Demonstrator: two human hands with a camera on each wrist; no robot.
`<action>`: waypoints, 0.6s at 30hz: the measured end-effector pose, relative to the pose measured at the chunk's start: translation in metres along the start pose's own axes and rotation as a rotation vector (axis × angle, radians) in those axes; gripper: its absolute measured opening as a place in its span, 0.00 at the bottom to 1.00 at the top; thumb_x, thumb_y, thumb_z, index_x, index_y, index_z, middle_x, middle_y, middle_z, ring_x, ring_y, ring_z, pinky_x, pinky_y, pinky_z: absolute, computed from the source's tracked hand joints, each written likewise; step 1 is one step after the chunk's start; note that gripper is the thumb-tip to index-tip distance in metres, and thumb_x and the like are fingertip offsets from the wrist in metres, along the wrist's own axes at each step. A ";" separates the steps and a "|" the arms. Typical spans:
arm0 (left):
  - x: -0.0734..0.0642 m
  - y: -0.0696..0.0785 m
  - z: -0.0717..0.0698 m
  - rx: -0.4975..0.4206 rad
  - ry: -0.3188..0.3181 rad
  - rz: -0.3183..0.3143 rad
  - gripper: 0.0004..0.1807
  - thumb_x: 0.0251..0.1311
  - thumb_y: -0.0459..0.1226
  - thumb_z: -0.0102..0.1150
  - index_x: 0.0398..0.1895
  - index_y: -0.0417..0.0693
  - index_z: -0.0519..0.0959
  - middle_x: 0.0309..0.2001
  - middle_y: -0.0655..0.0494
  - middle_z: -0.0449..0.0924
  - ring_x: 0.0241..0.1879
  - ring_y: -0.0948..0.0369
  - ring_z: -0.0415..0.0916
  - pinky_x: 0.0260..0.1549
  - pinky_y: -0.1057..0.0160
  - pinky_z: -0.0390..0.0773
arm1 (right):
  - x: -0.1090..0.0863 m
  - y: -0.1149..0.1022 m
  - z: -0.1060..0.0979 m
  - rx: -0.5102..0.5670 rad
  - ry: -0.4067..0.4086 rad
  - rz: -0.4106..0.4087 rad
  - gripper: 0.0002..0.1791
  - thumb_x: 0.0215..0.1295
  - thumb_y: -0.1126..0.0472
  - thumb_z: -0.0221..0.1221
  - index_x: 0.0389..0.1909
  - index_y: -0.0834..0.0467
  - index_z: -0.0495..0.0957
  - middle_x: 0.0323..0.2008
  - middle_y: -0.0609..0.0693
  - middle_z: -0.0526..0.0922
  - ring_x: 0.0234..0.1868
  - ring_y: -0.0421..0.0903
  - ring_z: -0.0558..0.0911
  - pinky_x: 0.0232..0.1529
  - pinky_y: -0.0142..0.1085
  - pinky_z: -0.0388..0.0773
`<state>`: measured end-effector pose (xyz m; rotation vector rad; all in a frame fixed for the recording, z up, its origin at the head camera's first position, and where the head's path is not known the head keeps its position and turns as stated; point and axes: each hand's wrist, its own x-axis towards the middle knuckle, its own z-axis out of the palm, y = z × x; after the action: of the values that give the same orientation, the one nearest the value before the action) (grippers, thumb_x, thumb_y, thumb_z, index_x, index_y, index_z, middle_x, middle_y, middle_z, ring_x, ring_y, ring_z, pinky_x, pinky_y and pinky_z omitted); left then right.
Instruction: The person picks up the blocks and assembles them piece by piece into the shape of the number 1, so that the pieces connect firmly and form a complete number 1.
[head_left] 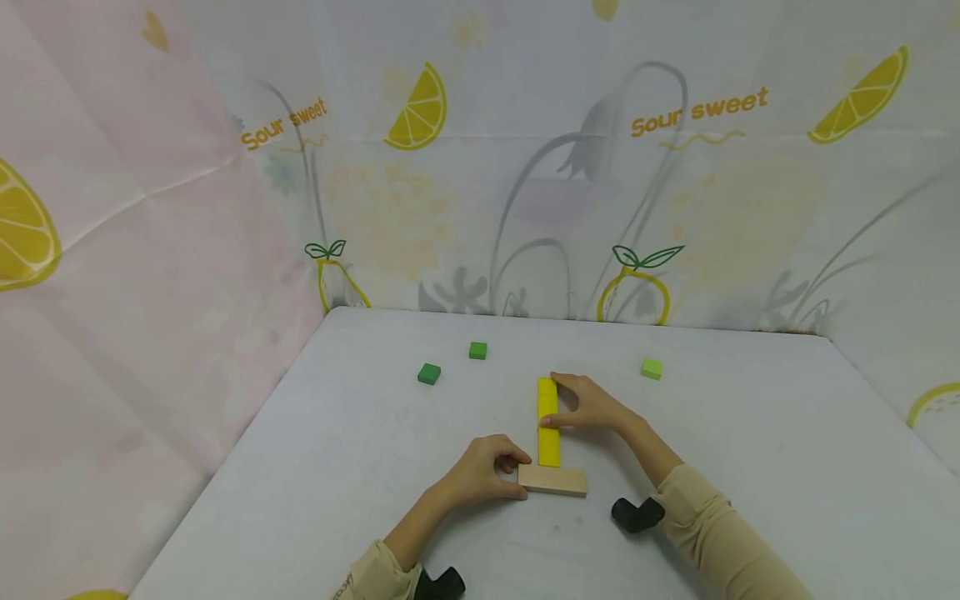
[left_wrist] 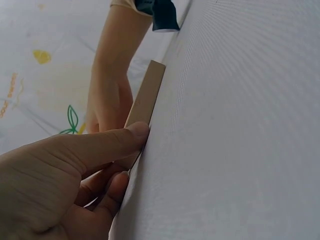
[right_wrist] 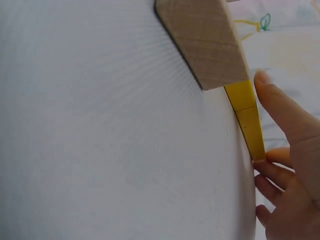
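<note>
Two yellow blocks (head_left: 548,446) lie end to end in a straight row on the white table. Across their near end lies a plain wooden block (head_left: 555,480), so the pieces form an upside-down T in the head view. My left hand (head_left: 483,471) pinches the wooden block's left end between thumb and fingers, as the left wrist view shows close up. The right hand (head_left: 588,404) holds the far yellow block, thumb over its right side and fingertips at its far end. In the right wrist view, a seam shows between the yellow blocks (right_wrist: 250,130).
Two dark green blocks (head_left: 429,374) lie farther back on the left. A light green block (head_left: 652,368) sits at the back right. Behind the table (head_left: 300,467) hangs a lemon-patterned cloth (head_left: 480,167). Each wrist carries a black device (head_left: 637,515).
</note>
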<state>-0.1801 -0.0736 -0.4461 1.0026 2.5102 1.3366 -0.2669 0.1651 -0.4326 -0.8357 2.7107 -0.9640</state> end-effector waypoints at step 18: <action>0.000 -0.002 0.000 -0.035 -0.011 -0.015 0.20 0.40 0.31 0.74 0.40 0.37 0.82 0.36 0.52 0.80 0.33 0.68 0.72 0.36 0.71 0.75 | -0.007 0.013 -0.009 0.063 0.114 0.045 0.33 0.58 0.51 0.64 0.57 0.69 0.72 0.57 0.64 0.74 0.60 0.60 0.71 0.60 0.51 0.65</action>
<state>-0.1813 -0.0744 -0.4471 0.9797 2.4726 1.3622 -0.2698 0.1815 -0.4340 -0.7270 2.7640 -1.1130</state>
